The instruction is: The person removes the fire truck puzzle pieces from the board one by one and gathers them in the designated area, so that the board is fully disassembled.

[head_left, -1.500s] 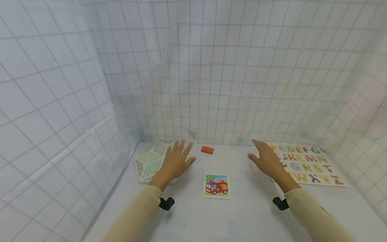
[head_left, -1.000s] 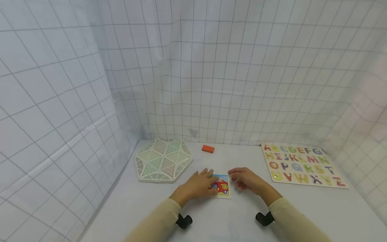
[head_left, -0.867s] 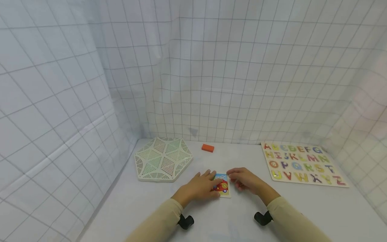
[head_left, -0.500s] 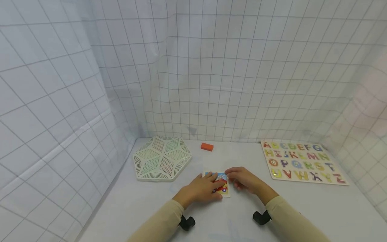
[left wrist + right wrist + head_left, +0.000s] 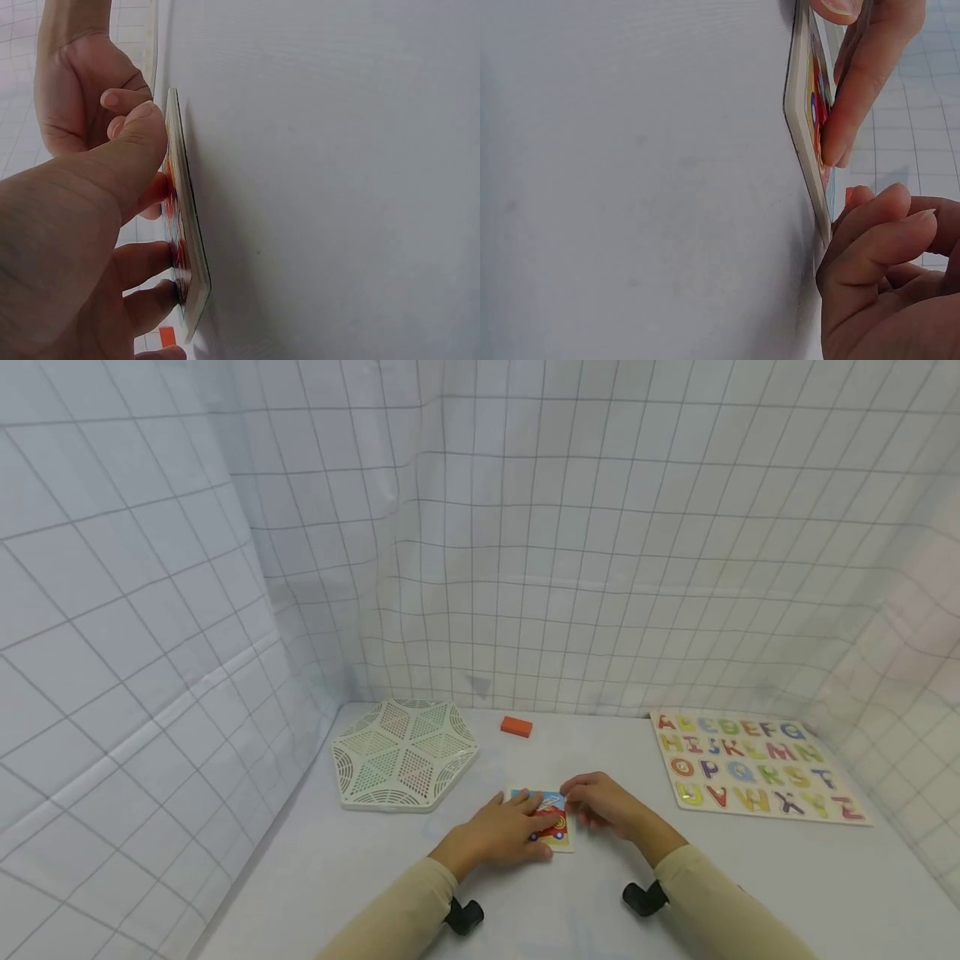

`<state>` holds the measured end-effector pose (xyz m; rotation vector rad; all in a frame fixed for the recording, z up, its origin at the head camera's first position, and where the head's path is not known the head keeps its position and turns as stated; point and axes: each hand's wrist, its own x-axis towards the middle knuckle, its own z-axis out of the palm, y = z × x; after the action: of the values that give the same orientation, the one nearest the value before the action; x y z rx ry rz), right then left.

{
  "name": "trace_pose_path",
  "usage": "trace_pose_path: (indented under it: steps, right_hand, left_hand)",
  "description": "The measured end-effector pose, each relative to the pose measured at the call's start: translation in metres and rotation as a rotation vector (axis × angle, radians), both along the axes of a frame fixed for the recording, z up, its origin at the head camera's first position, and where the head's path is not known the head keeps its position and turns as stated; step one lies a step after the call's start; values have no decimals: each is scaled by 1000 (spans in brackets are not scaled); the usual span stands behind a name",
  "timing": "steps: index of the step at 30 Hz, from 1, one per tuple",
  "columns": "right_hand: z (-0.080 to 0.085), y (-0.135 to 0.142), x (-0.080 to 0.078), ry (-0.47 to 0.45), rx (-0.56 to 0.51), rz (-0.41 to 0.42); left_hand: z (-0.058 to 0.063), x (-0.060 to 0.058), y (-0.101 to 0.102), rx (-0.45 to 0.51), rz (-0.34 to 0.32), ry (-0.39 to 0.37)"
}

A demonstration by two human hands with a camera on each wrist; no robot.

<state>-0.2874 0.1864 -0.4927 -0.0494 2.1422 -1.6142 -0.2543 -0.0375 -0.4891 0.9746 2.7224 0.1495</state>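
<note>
A small square picture puzzle (image 5: 553,837) with a red fire engine on a blue and yellow ground lies in the middle of the table. My left hand (image 5: 504,832) rests across its left part with fingers spread, several fingertips on the picture in the left wrist view. At the puzzle's far right corner is my right hand (image 5: 606,803). The right wrist view shows its fingers (image 5: 870,247) bent back toward the palm, right beside the board's edge. I cannot tell whether the right hand pinches that corner.
A white hexagonal perforated board (image 5: 405,756) lies at the left, a small orange-red block (image 5: 516,727) behind the puzzle. To the right is a wooden alphabet board (image 5: 757,768). White gridded curtains (image 5: 510,543) enclose the back and sides of the table (image 5: 337,868).
From 1.5 s ago both hands have come inward from the hexagonal and alphabet boards to the puzzle. Since about one second ago they have hardly moved; the left has slid slightly over the puzzle.
</note>
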Motion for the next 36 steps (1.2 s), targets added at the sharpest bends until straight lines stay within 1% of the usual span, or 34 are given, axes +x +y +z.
trace_pose_path:
  steps: [8, 12, 19, 22, 25, 30, 36]
  right_hand:
    - [3, -6, -6, -70, -8, -50]
    - [3, -8, -9, -77, -20, -76]
    - [1, -13, -5, 17, 36, -82]
    - [0, -12, -2, 38, 56, -83]
    - [-2, -11, -1, 67, 77, -54]
    - [-5, -12, -3, 138, 105, 48]
    - [-6, -12, -6, 166, 113, 86]
  left_hand:
    - [5, 3, 0, -5, -1, 0]
    - [6, 4, -1, -8, -1, 6]
    - [3, 4, -1, -10, -6, 14]
    - [1, 4, 0, -16, -18, 9]
    - [0, 5, 1, -24, -25, 9]
    - [1, 5, -1, -29, -15, 17]
    - [0, 3, -3, -21, -20, 18]
